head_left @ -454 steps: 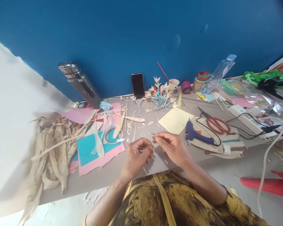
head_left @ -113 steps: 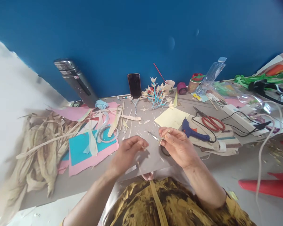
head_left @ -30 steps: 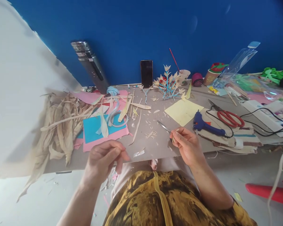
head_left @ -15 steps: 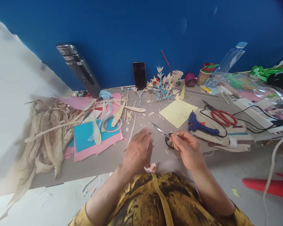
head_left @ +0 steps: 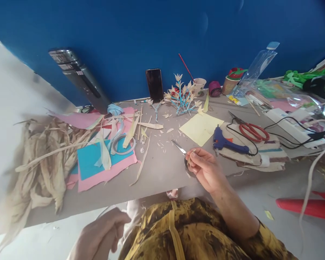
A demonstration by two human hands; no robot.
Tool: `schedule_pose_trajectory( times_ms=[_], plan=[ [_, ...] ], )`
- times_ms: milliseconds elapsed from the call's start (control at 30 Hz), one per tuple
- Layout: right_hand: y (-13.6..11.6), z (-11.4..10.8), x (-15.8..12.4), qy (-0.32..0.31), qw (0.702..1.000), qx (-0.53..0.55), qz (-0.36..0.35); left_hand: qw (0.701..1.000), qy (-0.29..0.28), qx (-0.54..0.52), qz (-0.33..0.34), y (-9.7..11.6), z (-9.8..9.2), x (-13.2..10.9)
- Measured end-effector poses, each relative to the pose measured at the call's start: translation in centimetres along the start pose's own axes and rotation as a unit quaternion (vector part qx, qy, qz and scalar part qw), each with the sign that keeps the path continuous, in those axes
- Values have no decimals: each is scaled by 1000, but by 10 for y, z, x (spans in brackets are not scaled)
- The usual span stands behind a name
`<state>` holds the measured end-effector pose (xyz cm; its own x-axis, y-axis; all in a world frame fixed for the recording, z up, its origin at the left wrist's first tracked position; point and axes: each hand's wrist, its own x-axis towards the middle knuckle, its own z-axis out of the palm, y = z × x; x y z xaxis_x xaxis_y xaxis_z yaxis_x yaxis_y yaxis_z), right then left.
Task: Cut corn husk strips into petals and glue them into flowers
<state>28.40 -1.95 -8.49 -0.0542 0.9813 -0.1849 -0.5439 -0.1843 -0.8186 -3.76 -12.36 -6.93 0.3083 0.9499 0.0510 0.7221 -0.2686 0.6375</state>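
Observation:
My right hand (head_left: 206,169) is above the front of the table, thumb and fingertips closed on a small pale strip (head_left: 189,160), likely dried husk. Just beneath its fingertips lie scissors (head_left: 179,146), blades pointing away and handles mostly hidden by the hand. Off the table's front edge, low on the left, my left hand (head_left: 104,231) hangs with loosely bent fingers and nothing visible in it. Beyond both hands stands a branching bunch of pale husk flowers on blue stems (head_left: 182,97). A smaller blue-stemmed sprig (head_left: 156,110) lies to its left.
Dried husks (head_left: 40,162) drape over the table's left end, beside blue paper (head_left: 90,164) and a tape roll (head_left: 124,144). A yellow sheet (head_left: 202,128), blue glue gun (head_left: 230,144) and red-handled pliers (head_left: 253,131) lie rightward. A phone (head_left: 154,85) leans on the wall. Scraps dot the table.
My left hand has drawn back from the table's middle, down and left past the front edge. My right hand still pinches the pale strip near the scissors. The view has shifted slightly.

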Motion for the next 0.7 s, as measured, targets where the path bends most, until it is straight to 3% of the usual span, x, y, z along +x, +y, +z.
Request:
schedule_pose_trajectory(
  times_ms=[100, 167, 267, 333, 433, 567, 700],
  plan=[
    [-4, 8, 0, -9, 1000, -7, 10, 1000, -9, -28, 4, 28, 5, 39],
    [-7, 8, -2, -21, 999, -27, 11, 998, -40, -39, 29, 34, 8, 66],
    [-5, 4, -5, -48, 997, -65, 9, 999, 35, -19, 4, 21, 12, 94],
    [0, 2, -6, -54, 994, -92, 9, 997, 66, -4, -45, 10, 13, 105],
    [8, 5, -5, -58, 989, -132, 15, 995, 74, 35, -63, 4, 15, 118],
    [9, 17, -7, -101, 972, -211, 2, 990, 89, 70, -88, 17, 10, 134],
    [8, 25, -8, -120, 959, -256, -6, 988, 111, -32, -107, 30, -3, 145]
  ],
)
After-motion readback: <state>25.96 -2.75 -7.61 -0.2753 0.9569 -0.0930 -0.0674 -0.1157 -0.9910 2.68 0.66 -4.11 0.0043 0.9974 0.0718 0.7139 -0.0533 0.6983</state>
